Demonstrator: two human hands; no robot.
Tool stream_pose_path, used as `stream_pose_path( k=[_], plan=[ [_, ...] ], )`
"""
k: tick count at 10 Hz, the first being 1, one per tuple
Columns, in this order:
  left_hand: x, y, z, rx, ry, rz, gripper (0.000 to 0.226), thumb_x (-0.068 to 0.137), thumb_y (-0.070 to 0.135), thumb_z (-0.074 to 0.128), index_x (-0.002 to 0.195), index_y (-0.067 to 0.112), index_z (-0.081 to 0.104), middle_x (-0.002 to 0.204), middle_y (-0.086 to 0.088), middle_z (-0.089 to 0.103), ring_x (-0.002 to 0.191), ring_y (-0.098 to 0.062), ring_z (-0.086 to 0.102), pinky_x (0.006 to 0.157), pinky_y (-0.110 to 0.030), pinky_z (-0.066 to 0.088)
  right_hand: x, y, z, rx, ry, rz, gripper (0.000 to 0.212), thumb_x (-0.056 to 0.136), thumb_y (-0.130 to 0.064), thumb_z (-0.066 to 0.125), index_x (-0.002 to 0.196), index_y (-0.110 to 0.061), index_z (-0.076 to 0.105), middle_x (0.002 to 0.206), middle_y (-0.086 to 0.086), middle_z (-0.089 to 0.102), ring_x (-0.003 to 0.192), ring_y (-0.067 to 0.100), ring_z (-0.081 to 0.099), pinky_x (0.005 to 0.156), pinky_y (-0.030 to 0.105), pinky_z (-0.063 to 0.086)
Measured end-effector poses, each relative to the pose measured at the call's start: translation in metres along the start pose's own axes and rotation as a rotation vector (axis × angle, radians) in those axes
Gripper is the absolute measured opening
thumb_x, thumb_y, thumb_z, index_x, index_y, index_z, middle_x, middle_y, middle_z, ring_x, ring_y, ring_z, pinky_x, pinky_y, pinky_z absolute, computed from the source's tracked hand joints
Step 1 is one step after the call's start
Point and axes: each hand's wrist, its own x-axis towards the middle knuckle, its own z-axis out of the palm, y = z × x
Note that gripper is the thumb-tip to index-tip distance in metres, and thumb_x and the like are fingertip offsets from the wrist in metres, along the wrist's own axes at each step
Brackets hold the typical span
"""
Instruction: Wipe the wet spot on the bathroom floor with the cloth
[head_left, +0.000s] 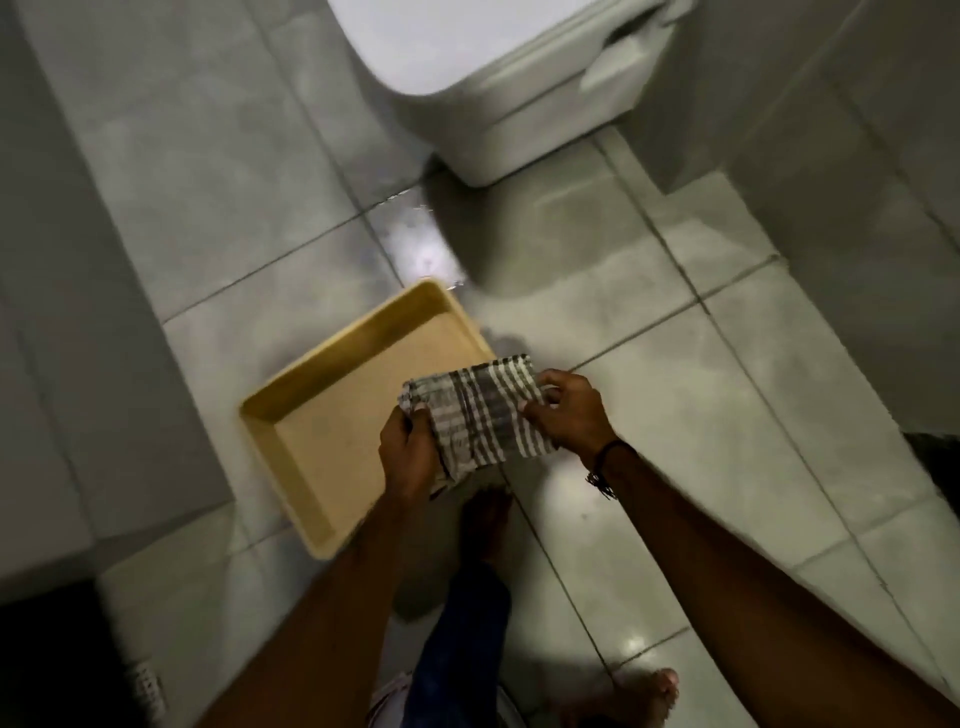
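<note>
Nearest you are your own forearms, reaching out over your bare feet (488, 525) on the grey tiled bathroom floor (727, 415). Open floor runs to your right and ahead, up to the grey tiled wall (857, 182) on the right and the pale cabinet side (78, 312) on the left. The white ceramic toilet (519, 104) closes off the far edge. Just in front of its base, the glistening wet spot (421, 244) lies on the tiles, touching the far corner of the shallow rectangular tan plastic tray (291, 410). That tray sits on the floor left of your feet, between you and the water.

Your left hand (408, 452) is clenched on the near left edge of the folded grey-and-white striped cloth (483, 415). Your right hand (569, 410), with a dark band at its wrist, pinches the cloth's right edge between fingers and thumb. The cloth is held in the air over the tray's near right corner, well short of the wet spot.
</note>
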Motion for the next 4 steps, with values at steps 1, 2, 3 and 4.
stream_pose_path(
  k=[1, 2, 3, 4],
  plan=[
    [0.042, -0.019, -0.046, -0.064, 0.072, -0.075, 0.038, 0.103, 0.029, 0.047, 0.135, 0.015, 0.061, 0.136, -0.012, 0.065, 0.124, -0.032, 0.060, 0.109, -0.050, 0.048, 0.035, -0.024, 0.072, -0.353, -0.047, -0.142, 0.032, 0.089, -0.029, 0.069, 0.119, -0.019, 0.068, 0.115, 0.014, 0.074, 0.109, 0.035, 0.068, 0.092, 0.046, 0.058],
    [0.069, -0.040, -0.065, -0.111, 0.099, -0.139, 0.036, 0.102, 0.028, 0.048, 0.135, 0.017, 0.060, 0.134, -0.008, 0.066, 0.118, -0.027, 0.063, 0.106, -0.044, 0.050, 0.057, -0.024, 0.113, -0.528, -0.118, -0.192, 0.033, 0.091, -0.031, 0.061, 0.123, -0.024, 0.063, 0.117, 0.015, 0.072, 0.110, 0.039, 0.064, 0.090, 0.045, 0.056],
    [0.093, -0.064, -0.076, -0.113, 0.082, -0.227, 0.034, 0.101, 0.025, 0.050, 0.133, 0.017, 0.059, 0.129, -0.008, 0.066, 0.101, -0.021, 0.065, 0.092, -0.034, 0.053, 0.071, -0.014, 0.135, -0.653, -0.170, -0.189, 0.031, 0.091, -0.019, 0.056, 0.121, -0.025, 0.063, 0.113, 0.016, 0.072, 0.106, 0.039, 0.065, 0.088, 0.045, 0.056],
    [0.091, -0.066, -0.079, -0.014, 0.110, -0.276, 0.041, 0.100, 0.025, 0.052, 0.139, 0.012, 0.051, 0.137, -0.014, 0.059, 0.113, -0.030, 0.062, 0.097, -0.039, 0.052, 0.068, -0.013, 0.128, -0.579, -0.092, -0.162, 0.028, 0.091, -0.012, 0.057, 0.115, -0.021, 0.067, 0.106, 0.015, 0.074, 0.101, 0.035, 0.068, 0.086, 0.046, 0.057]
  ],
)
